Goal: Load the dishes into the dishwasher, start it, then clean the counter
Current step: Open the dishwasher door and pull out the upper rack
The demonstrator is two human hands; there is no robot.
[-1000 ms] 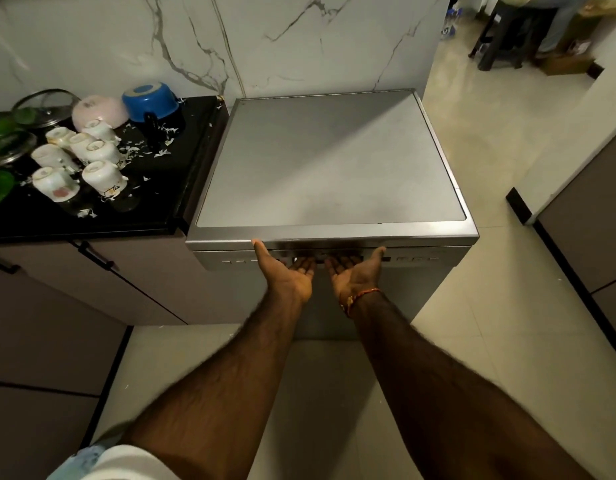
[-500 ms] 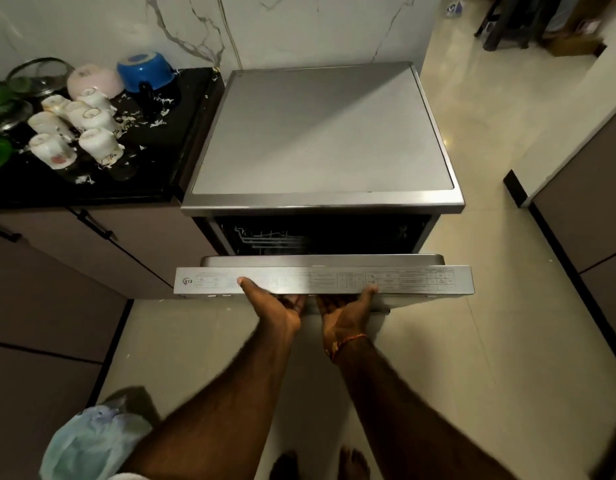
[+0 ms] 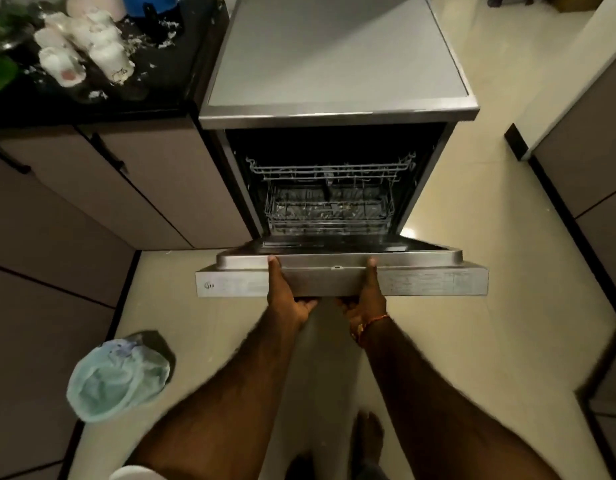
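Observation:
The steel dishwasher (image 3: 337, 60) stands in the middle with its door (image 3: 438, 284) swung nearly flat. Inside I see an upper wire rack (image 3: 331, 169) and a lower wire rack (image 3: 329, 213), both bare as far as I can tell. My left hand (image 3: 287, 296) and my right hand (image 3: 365, 296) grip the door's top edge side by side, thumbs on top and fingers curled underneath. Several white cups (image 3: 109, 58) lie overturned on the black counter (image 3: 171, 74) at the upper left, among white scraps.
A pink bowl (image 3: 92, 3) and a blue bowl (image 3: 147, 1) sit at the counter's back. A pale blue bin bag (image 3: 116, 379) stands on the floor to my left. Cabinets (image 3: 57, 209) line the left side, more cabinets (image 3: 590, 174) the right. My bare feet (image 3: 367, 434) are below the door.
The dishwasher door has swung from shut to almost fully down with both my hands gripping its top edge. The racks inside have come into view, and I have stepped back.

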